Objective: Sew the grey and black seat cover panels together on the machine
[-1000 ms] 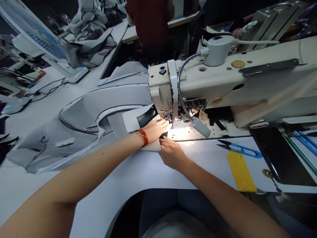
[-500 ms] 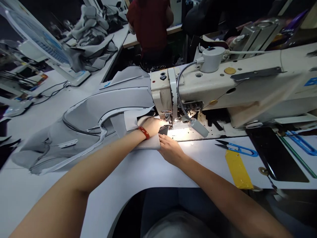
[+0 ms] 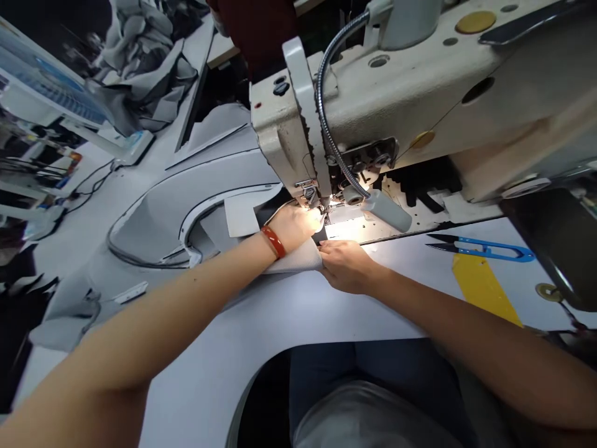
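The sewing machine (image 3: 289,134) has its needle area lit by a small lamp (image 3: 389,210) on a bendy metal neck. My left hand (image 3: 295,227), a red bangle at its wrist, is closed at the grey fabric (image 3: 298,258) right beside the presser foot, fingertips bunched near the needle. Lower and to the right, my right hand (image 3: 347,264) grips the front edge of that fabric, fingers together with the tips partly hidden. A dark strip (image 3: 319,235) shows between the hands. The large grey sewn cover (image 3: 205,171) spreads leftward from the machine over the table.
Blue-handled thread snips (image 3: 489,249) and a yellow tag (image 3: 485,283) lie right of my right hand, near a black phone (image 3: 555,236). At the left stand a fan (image 3: 69,106) and a heap of grey pieces (image 3: 140,62). Someone in dark red (image 3: 261,31) is behind the machine.
My view has moved in and tilted, so the machine looks larger. Both hands stay at the fabric by the needle; the left fingertips look more bunched.
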Available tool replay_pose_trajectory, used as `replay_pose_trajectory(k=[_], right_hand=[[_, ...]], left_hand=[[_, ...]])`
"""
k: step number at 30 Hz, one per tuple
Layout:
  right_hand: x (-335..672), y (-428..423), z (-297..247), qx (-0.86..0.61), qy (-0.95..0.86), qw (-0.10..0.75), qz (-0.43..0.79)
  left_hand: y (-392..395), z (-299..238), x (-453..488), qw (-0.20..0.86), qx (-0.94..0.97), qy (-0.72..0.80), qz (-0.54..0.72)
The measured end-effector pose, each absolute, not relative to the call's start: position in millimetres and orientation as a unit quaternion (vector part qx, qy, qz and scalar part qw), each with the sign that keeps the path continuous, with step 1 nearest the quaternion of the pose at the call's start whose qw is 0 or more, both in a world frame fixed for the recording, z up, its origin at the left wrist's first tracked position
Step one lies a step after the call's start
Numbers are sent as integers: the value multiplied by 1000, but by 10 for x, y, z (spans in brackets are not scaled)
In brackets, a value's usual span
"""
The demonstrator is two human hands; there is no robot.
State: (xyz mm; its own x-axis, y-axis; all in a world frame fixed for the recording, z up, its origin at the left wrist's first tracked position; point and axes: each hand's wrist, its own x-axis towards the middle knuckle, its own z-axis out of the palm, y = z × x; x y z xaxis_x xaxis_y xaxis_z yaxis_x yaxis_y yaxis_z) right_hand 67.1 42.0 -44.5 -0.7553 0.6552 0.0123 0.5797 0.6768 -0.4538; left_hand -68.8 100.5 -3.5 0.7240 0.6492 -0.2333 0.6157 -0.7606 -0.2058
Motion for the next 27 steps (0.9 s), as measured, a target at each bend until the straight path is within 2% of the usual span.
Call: replay_pose_trajectory(k=[9, 12, 15, 19, 23, 27], right_hand=[[981, 464, -711, -266, -892, 268, 250], [1024, 465, -732, -237, -876, 337, 251], [1033, 462, -735, -220, -870, 364, 251], [1030, 464, -729, -239, -876, 328, 259], [1048, 480, -654, -294, -885, 230, 278], [1076, 513, -533, -315, -887, 156, 300]], left_hand=[[1025, -402, -873, 24, -878, -475, -51], [1022, -395, -863, 19, -892, -449, -44], [982, -310, -806, 51, -909, -413, 15], [979, -196, -757, 80, -928, -356, 80], [1027, -172, -789, 86, -924, -355, 111], [990, -209, -830, 118, -918, -368, 89]])
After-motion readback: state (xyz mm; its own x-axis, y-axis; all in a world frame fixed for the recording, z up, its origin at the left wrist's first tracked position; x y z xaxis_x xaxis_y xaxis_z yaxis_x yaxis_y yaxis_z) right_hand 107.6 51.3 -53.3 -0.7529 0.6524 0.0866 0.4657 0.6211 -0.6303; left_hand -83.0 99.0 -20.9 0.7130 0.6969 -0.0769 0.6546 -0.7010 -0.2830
